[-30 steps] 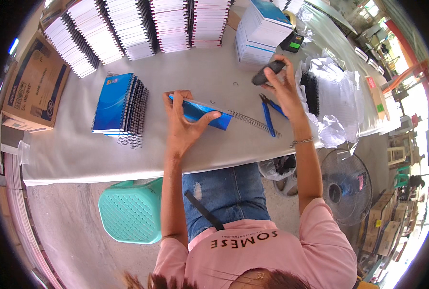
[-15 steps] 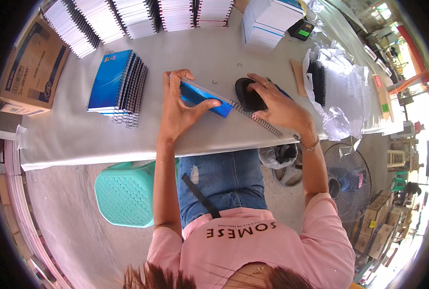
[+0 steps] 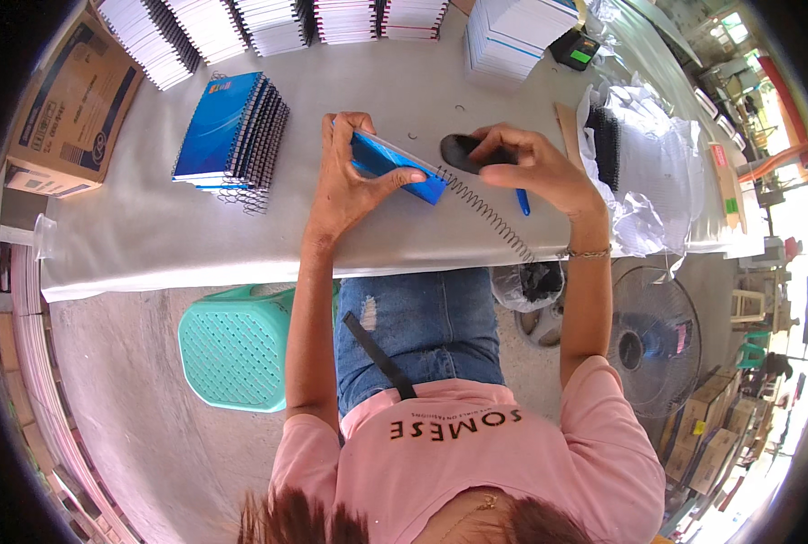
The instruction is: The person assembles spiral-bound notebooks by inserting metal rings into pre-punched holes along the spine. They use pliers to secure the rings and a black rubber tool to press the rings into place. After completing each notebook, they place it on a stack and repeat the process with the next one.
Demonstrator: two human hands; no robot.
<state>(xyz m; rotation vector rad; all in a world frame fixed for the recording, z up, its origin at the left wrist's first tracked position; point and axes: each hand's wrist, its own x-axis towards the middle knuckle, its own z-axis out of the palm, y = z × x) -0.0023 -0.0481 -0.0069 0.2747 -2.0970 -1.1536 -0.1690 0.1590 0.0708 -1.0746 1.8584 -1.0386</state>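
Note:
My left hand [image 3: 345, 186] grips a blue-covered notebook [image 3: 381, 156], tilted so its page edge faces up, thumb along the lower side. From the notebook's right corner a dark wire spiral coil [image 3: 487, 210] runs down toward the table's front edge, its loops partly outside the pages. Close to that corner, my right hand [image 3: 544, 172] has its fingers closed on a rounded black object [image 3: 461, 152] whose kind I cannot make out. Below the right fingers a slim blue rod [image 3: 523, 201] sticks out; the rest of it is hidden.
Stacked blue spiral notebooks [image 3: 218, 127] lie to the left, beside a cardboard box [image 3: 77, 113]. Bound stacks [image 3: 272, 23] line the far side, with loose page blocks [image 3: 512, 41] at far right. Crumpled white wrapping [image 3: 653, 168] holds black coils [image 3: 603, 150]. A green stool [image 3: 236, 349] stands below.
My right hand has shifted slightly and lifted its palm away from the coil, showing more of the coil and the blue rod. The left hand keeps its hold. The whole view has shifted a little.

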